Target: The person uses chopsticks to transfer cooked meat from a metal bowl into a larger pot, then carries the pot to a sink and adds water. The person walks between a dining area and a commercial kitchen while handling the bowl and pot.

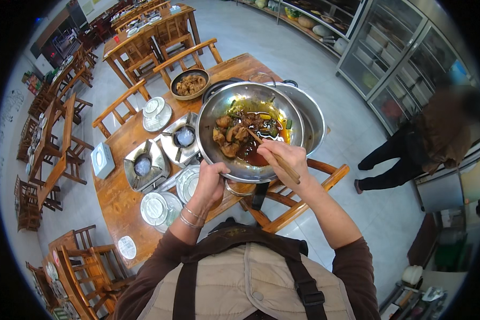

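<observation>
Left hand (pixel 210 184) grips steel wok (pixel 218 114) near rim; right hand (pixel 285 157) pinches chopsticks (pixel 272 154) in stew (pixel 242 133); wok overhangs wooden table (pixel 117 197) edge, open floor right.

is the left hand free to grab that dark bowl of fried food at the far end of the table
Probably not right now. The left hand is gripping the rim of the tilted metal wok, and the dark bowl sits beyond that wok on the far side of the table, so the wok lies across the way.

The metal bowl (pixel 240 106) is blocking most of the bigger basin (pixel 312 120) behind it. My left hand (pixel 209 184) is covering the bowl's near rim, and whatever's sitting on the far shelves (pixel 314 24) is looking too tiny to make out.
</observation>
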`<action>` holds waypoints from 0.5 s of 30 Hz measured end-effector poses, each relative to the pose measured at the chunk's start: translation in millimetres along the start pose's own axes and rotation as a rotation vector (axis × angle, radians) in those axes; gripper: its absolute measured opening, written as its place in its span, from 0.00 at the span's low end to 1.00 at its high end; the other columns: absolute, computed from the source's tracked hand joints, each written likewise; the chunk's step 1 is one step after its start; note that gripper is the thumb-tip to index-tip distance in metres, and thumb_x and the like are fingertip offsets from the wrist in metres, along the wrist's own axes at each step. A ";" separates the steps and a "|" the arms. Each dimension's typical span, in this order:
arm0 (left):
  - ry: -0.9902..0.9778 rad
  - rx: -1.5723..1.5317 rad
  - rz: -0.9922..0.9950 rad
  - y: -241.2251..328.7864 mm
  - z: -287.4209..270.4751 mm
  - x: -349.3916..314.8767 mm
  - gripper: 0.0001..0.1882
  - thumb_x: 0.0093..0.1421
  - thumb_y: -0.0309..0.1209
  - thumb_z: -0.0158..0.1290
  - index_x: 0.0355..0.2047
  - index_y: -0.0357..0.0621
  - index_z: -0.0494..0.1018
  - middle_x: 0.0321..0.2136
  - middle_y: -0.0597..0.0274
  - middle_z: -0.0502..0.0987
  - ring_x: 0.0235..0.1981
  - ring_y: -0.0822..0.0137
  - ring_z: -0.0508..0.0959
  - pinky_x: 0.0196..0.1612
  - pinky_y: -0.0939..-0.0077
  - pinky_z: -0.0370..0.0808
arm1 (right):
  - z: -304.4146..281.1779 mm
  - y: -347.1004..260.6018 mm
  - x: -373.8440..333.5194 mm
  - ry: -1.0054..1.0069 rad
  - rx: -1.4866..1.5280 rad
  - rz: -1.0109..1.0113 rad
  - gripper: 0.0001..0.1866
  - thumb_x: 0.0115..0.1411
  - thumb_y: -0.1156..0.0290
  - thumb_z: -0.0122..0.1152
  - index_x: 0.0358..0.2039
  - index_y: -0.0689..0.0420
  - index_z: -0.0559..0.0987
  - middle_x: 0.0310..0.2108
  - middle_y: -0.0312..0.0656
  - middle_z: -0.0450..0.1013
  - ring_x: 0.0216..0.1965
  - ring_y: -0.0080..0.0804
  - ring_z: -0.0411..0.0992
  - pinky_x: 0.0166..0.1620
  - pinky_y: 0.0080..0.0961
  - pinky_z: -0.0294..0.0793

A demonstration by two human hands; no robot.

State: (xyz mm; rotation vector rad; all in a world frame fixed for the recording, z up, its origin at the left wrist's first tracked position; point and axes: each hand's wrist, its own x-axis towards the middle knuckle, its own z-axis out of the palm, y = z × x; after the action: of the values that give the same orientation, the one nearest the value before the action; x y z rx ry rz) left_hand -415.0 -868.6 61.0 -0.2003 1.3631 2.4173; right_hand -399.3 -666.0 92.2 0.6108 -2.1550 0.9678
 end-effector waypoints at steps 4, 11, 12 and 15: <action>0.011 0.013 -0.006 4.2 3.9 -5.2 0.19 0.43 0.16 0.43 0.38 0.30 0.67 0.29 0.55 0.75 0.22 0.64 0.76 0.17 0.75 0.72 | 9.6 8.8 -1.9 -0.031 -0.041 -0.149 0.07 0.50 0.74 0.66 0.28 0.61 0.76 0.27 0.47 0.76 0.27 0.40 0.77 0.29 0.28 0.78; -0.045 0.021 -0.039 -0.8 -8.7 -8.5 0.20 0.44 0.18 0.44 0.41 0.31 0.66 0.29 0.55 0.75 0.23 0.65 0.76 0.16 0.76 0.75 | 24.9 19.6 15.7 -0.188 -0.362 -0.475 0.08 0.50 0.69 0.62 0.23 0.57 0.72 0.26 0.39 0.70 0.29 0.33 0.74 0.25 0.24 0.76; -0.035 0.018 -0.040 -1.0 -8.2 -9.6 0.19 0.44 0.18 0.45 0.41 0.30 0.66 0.29 0.55 0.75 0.23 0.65 0.76 0.16 0.76 0.75 | 24.7 19.8 19.8 -0.231 -0.335 -0.454 0.08 0.50 0.69 0.62 0.23 0.57 0.72 0.26 0.39 0.70 0.28 0.33 0.74 0.26 0.24 0.76; -0.022 -0.005 -0.041 -0.2 -9.1 -12.2 0.19 0.44 0.18 0.45 0.40 0.30 0.67 0.29 0.55 0.74 0.22 0.65 0.76 0.16 0.77 0.75 | 16.1 12.8 30.5 -0.355 -0.257 -0.334 0.07 0.51 0.70 0.63 0.24 0.57 0.75 0.26 0.42 0.73 0.29 0.35 0.76 0.30 0.28 0.77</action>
State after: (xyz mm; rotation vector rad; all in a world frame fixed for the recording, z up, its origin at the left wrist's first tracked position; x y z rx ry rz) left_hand -404.1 -879.1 59.7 -0.1999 1.3307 2.3824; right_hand -433.8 -674.8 101.2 1.0332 -2.3281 0.4178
